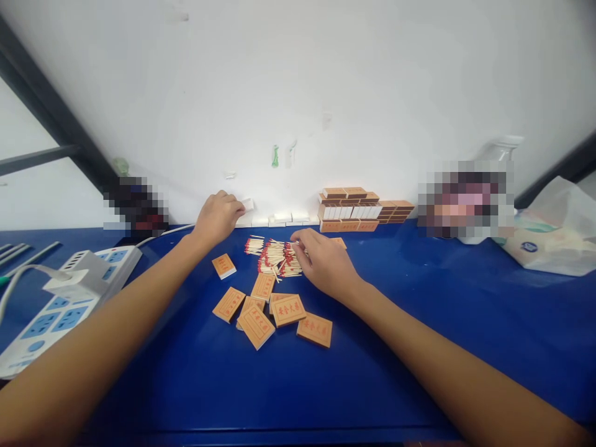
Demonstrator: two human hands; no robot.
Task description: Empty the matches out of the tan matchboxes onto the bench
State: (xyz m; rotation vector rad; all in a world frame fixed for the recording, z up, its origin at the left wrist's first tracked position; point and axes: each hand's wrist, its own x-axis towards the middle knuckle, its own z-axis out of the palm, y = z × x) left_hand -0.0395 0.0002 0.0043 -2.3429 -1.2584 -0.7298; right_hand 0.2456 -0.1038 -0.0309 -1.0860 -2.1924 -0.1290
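Near the wall, my left hand [217, 215] pinches a small white matchbox tray [248, 203] by its end. Below it lies a pile of red-tipped matches [274, 256]. My right hand [321, 257] reaches over the pile's right edge with thumb and fingers drawn together; what is between the fingertips is too small to make out. Several white trays [283, 218] stand in a row along the wall. Nearer me, several orange matchboxes [256, 325] lie loosely, partly overlapping. One more matchbox [224, 266] sits apart, left of the matches. Another box [339, 243] is partly hidden behind my right hand.
Stacked matchboxes [349, 210] stand against the wall at the right. A power strip [69, 304] with a plugged-in white cable occupies the left of the blue table [372, 385]. At the right are a blurred-out object [465, 198] and a tissue pack [552, 233].
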